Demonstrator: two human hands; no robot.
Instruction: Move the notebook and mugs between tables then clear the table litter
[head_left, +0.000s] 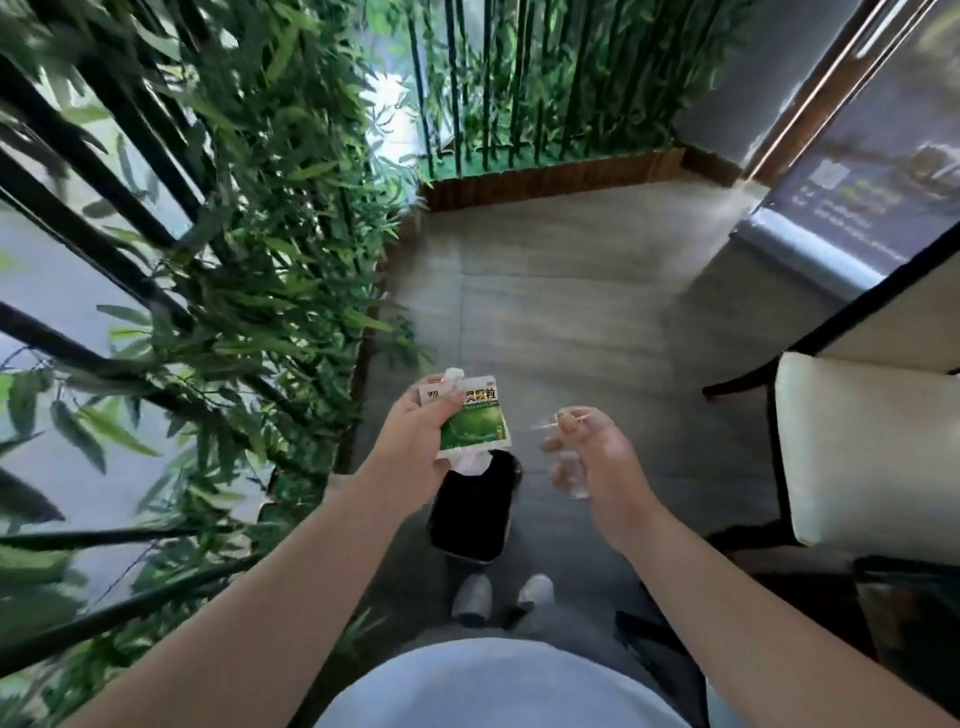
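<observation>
both bare forearms reach forward and down from the bottom corners of the view, angling in toward each other. the left hand (415, 434) is raised with its back toward the camera, fingers curled round and thumb clamped, gripping a green and white packet (475, 421) with crumpled white tissue (470, 461) bunched against it. the right hand (592, 457) sits level with it and a little apart, palm turned inward, thumb and forefinger pinching a thin toothpick (569, 417) near the top, lower fingers loosely curled round something small and clear that is too blurred to identify. both wrists are roughly straight. two feet in grey shoes (501, 595) stand side by side below the hands.
</observation>
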